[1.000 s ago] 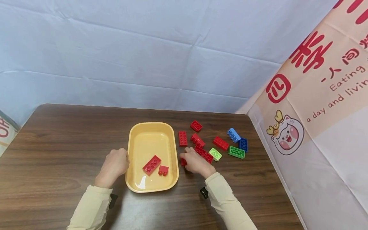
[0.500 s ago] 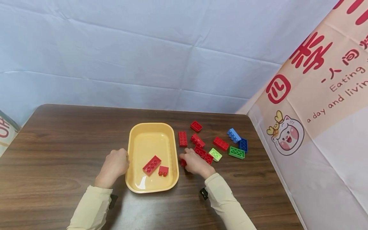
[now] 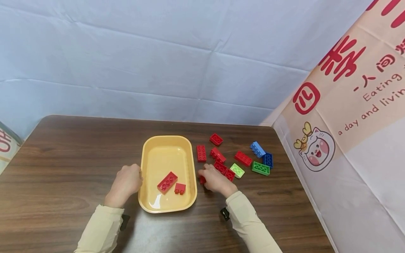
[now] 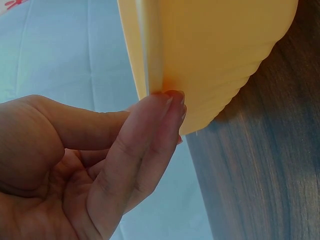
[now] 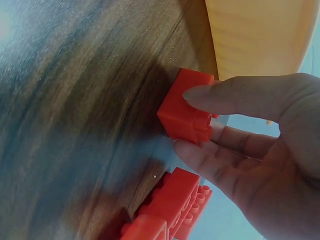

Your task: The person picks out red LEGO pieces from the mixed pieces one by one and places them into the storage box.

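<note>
A yellow plastic tray (image 3: pixel 164 211) stands on the dark wooden table. My left hand (image 3: pixel 124 182) pinches its left rim between thumb and fingers, as the left wrist view confirms. Inside the tray lie a longer red brick (image 3: pixel 167 182) and a small red brick (image 3: pixel 180 188). Just right of the tray, my right hand (image 3: pixel 216 179) holds another small red brick (image 5: pixel 175 110) between thumb and fingertips, low at the table top. Part of that brick is hidden by the thumb in the right wrist view. Close beside this hand are more red bricks (image 3: pixel 220 167).
Several other red bricks, such as one near the tray's right wall (image 3: pixel 201 153), lie spread to the right. A lime brick (image 3: pixel 237 170), a green brick (image 3: pixel 261 168), a light blue brick (image 3: pixel 257 149) and a dark blue brick (image 3: pixel 268 160) are farther right. Cloth walls border the table.
</note>
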